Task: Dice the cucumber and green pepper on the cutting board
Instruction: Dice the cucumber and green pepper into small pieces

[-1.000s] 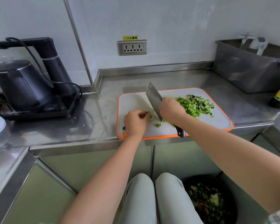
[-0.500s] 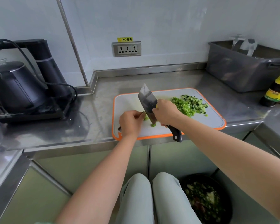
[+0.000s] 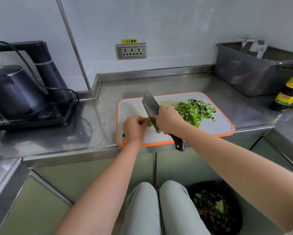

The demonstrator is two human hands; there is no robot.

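Right hand (image 3: 167,121) grip wrapped round cleaver (image 3: 150,106) handle, blade's long axis running near-right to far-left. Left hand (image 3: 135,129) pinches green pepper piece (image 3: 150,124) just left of blade, mid cutting board (image 3: 215,128); diced pile (image 3: 191,112) lies far-right.

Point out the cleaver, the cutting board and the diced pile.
cleaver (image 3: 150,105), head view, on the flat of the blade.
cutting board (image 3: 132,107), head view, on its bare white surface left of the blade.
diced pile (image 3: 191,111), head view, on the green pieces at its middle.

White, orange-rimmed cutting board (image 3: 218,126) lies flat. On its right half, diced green pepper (image 3: 188,113) heaps against dark-skinned diced cucumber (image 3: 202,106); a green pepper piece (image 3: 150,124) sits front-centre.
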